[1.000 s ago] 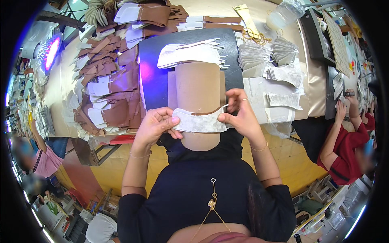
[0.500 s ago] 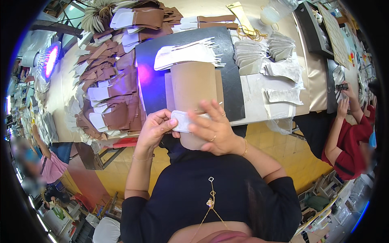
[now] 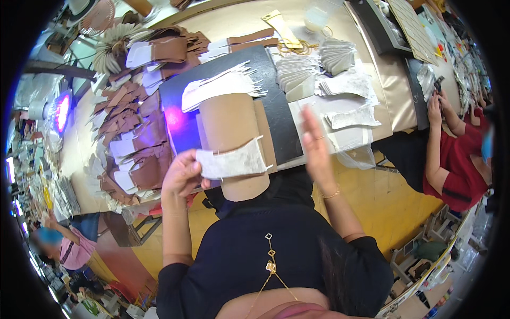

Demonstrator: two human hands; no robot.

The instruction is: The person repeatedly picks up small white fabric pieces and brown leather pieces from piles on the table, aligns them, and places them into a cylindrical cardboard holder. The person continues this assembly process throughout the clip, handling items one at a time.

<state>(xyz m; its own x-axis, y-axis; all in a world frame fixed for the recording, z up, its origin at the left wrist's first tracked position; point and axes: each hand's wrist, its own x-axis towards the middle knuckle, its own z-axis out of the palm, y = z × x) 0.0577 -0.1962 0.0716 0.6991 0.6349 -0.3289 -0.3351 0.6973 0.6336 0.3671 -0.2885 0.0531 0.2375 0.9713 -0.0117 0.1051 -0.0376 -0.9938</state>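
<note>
A curved white fabric piece (image 3: 232, 165) lies across the near part of a tan, round-ended board (image 3: 229, 118). My left hand (image 3: 183, 174) pinches its left end between thumb and fingers. At the right, thin strips stick out from the piece's corners. My right hand (image 3: 317, 151) is raised off the board, fingers stretched out and slightly blurred, holding nothing. Beyond the piece, a fanned stack of similar white pieces (image 3: 218, 89) rests across the board's far end. The board lies on a black mat (image 3: 281, 119) and juts past the table's near edge.
Brown and white strips (image 3: 151, 135) are heaped left of the mat. Fanned grey-white pieces (image 3: 297, 77) lie to its right, near a yellow strip (image 3: 281, 29) and a clear container (image 3: 319, 18). A lit lamp (image 3: 62, 111) stands far left. A co-worker in red (image 3: 457, 165) works at right.
My right hand has lifted off the white piece and moved right. The piece now lies spread across the board, its left end still in my left hand. The whole view has shifted.
</note>
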